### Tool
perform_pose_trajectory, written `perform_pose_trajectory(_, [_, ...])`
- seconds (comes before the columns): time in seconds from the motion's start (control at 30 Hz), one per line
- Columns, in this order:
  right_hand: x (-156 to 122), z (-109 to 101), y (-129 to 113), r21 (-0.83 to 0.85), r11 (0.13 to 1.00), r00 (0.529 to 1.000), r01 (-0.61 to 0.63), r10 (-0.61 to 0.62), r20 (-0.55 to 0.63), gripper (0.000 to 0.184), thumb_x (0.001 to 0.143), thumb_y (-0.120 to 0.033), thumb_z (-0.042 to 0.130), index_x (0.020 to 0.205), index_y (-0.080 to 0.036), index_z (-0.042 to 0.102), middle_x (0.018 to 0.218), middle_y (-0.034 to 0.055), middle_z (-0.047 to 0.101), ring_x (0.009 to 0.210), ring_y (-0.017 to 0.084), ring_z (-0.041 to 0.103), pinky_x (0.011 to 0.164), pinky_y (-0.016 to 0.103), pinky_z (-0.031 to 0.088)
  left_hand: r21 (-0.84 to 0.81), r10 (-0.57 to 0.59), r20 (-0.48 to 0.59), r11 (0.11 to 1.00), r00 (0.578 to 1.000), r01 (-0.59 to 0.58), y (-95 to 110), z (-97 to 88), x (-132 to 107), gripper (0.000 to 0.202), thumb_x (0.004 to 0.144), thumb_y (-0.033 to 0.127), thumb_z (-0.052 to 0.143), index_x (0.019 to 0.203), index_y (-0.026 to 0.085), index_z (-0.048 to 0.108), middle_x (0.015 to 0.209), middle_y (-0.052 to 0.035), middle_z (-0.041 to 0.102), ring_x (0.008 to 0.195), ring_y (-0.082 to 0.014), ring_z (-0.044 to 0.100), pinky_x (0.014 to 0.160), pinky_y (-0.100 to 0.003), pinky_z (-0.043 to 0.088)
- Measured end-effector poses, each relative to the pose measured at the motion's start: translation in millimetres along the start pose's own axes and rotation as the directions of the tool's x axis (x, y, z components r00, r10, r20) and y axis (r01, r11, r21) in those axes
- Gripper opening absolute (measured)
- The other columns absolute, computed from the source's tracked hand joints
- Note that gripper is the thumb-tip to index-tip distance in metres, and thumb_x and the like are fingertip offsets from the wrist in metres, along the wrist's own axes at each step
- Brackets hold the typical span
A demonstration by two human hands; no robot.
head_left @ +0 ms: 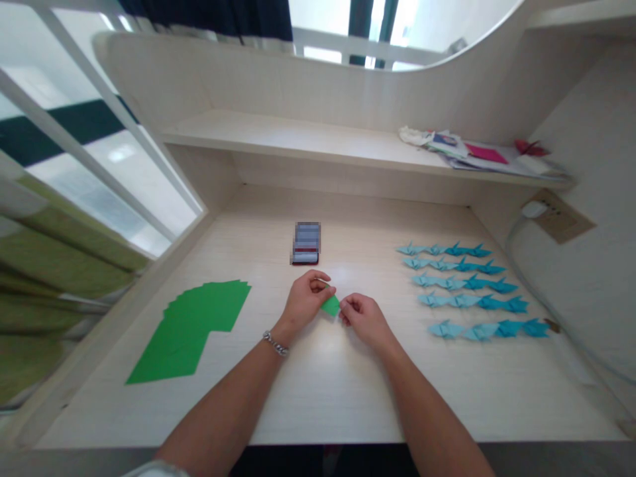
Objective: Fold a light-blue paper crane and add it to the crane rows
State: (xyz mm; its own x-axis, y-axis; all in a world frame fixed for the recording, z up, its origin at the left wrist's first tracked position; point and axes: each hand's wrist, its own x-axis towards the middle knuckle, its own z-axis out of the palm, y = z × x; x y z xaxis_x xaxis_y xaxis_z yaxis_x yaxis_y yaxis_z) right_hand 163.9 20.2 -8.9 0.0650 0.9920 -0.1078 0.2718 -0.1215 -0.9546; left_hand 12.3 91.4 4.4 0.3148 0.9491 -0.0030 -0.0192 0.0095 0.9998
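Between my two hands is a small folded piece of green paper [330, 306], just above the desk. My left hand [309, 295] pinches its upper left side with thumb and fingers. At its right corner, the closed fingertips of my right hand [362, 313] hold the edge. Part of the folded paper is hidden behind the left fingers. Off to the left, a fanned stack of green paper sheets [191, 324] lies flat. On the right, blue paper cranes [467, 283] stand in several rows, pale ones at the left and darker ones at the right.
A phone [307, 243] lies beyond my hands, its screen blurred. Over the back of the desk runs a shelf [298, 142] with papers [462, 151] at its right end. A white cable [521, 265] drops from the wall socket [561, 215] along the right side.
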Motion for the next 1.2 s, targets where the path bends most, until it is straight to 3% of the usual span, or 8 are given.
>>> perform_pose_trajectory(0.2, [0.8, -0.4, -1.3, 0.087, 0.996, 1.000, 0.007, -0.008, 0.016, 0.022, 0.080, -0.035, 0.053, 0.069, -0.017, 0.059, 0.060, 0.0006, 0.062, 0.052, 0.011, 0.054, 0.052, 0.023, 0.041, -0.010, -0.004, 0.005, 1.000, 1.000, 0.004, 0.2, 1.9, -0.9, 0.032, 0.064, 0.025, 0.073, 0.088, 0.014, 0.055, 0.063, 0.0002, 0.063, 0.057, -0.0123, 0.060, 0.054, -0.022, 0.047])
perform_pose_trajectory(0.37, [4.0, 0.1, -3.0, 0.273, 0.960, 0.997, -0.069, 0.060, 0.038, 0.019, 0.073, -0.033, 0.058, 0.063, -0.017, 0.057, 0.051, -0.0011, 0.058, 0.045, 0.011, 0.050, 0.049, 0.023, 0.041, -0.048, -0.035, 0.022, 0.998, 0.999, 0.036, 3.3, 3.7, -2.1, 0.035, 0.063, 0.024, 0.074, 0.089, 0.014, 0.054, 0.062, 0.0004, 0.064, 0.054, -0.0117, 0.059, 0.052, -0.021, 0.046])
perform_pose_trajectory(0.5, [3.7, 0.3, -3.6, 0.324, 0.941, 0.995, -0.098, 0.081, 0.065, 0.021, 0.072, -0.036, 0.061, 0.066, -0.017, 0.057, 0.054, -0.0004, 0.060, 0.046, 0.011, 0.052, 0.049, 0.023, 0.042, -0.045, -0.029, 0.010, 0.999, 1.000, 0.030, 5.2, 3.3, -2.3, 0.033, 0.063, 0.023, 0.074, 0.088, 0.014, 0.054, 0.062, 0.0005, 0.064, 0.055, -0.0113, 0.059, 0.052, -0.021, 0.045])
perform_pose_trajectory(0.77, [3.2, -1.9, -4.8, 0.335, 0.935, 0.991, -0.115, 0.085, 0.103, 0.015, 0.070, -0.030, 0.060, 0.064, -0.016, 0.058, 0.053, -0.0001, 0.060, 0.045, 0.011, 0.052, 0.048, 0.023, 0.042, -0.039, -0.047, 0.025, 0.998, 0.999, 0.048, 6.5, 3.9, -2.9, 0.033, 0.062, 0.023, 0.074, 0.087, 0.015, 0.054, 0.059, 0.0011, 0.063, 0.051, -0.0112, 0.057, 0.050, -0.021, 0.044])
perform_pose_trajectory(0.87, [2.9, -2.4, -6.0, 0.330, 0.934, 0.989, -0.135, 0.105, 0.105, 0.021, 0.073, -0.035, 0.058, 0.065, -0.016, 0.058, 0.054, 0.0010, 0.060, 0.045, 0.011, 0.052, 0.047, 0.023, 0.042, -0.037, -0.046, 0.028, 0.998, 0.999, 0.047, 7.0, 4.9, -4.2, 0.033, 0.061, 0.023, 0.074, 0.087, 0.014, 0.055, 0.060, 0.0004, 0.064, 0.053, -0.0116, 0.057, 0.051, -0.022, 0.044])
perform_pose_trajectory(1.03, [2.8, -1.1, -2.1, 0.219, 0.975, 0.996, -0.037, 0.019, 0.086, 0.029, 0.073, -0.043, 0.062, 0.064, -0.016, 0.055, 0.052, -0.0007, 0.057, 0.045, 0.010, 0.048, 0.049, 0.023, 0.040, -0.119, -0.116, 0.057, 0.985, 0.992, 0.122, 7.1, 6.0, -5.1, 0.036, 0.056, 0.021, 0.077, 0.085, 0.014, 0.057, 0.058, 0.0009, 0.063, 0.050, -0.0108, 0.055, 0.050, -0.021, 0.041])
perform_pose_trajectory(1.2, [1.4, -2.1, -4.4, 0.224, 0.975, 0.995, -0.002, -0.020, 0.094, 0.030, 0.074, -0.044, 0.061, 0.064, -0.017, 0.055, 0.052, -0.0018, 0.055, 0.048, 0.011, 0.047, 0.050, 0.023, 0.038, -0.226, -0.194, 0.057, 0.953, 0.979, 0.202, 8.7, 7.7, -2.9, 0.031, 0.063, 0.028, 0.072, 0.088, 0.013, 0.060, 0.054, 0.0023, 0.059, 0.047, -0.0099, 0.052, 0.046, -0.020, 0.038])
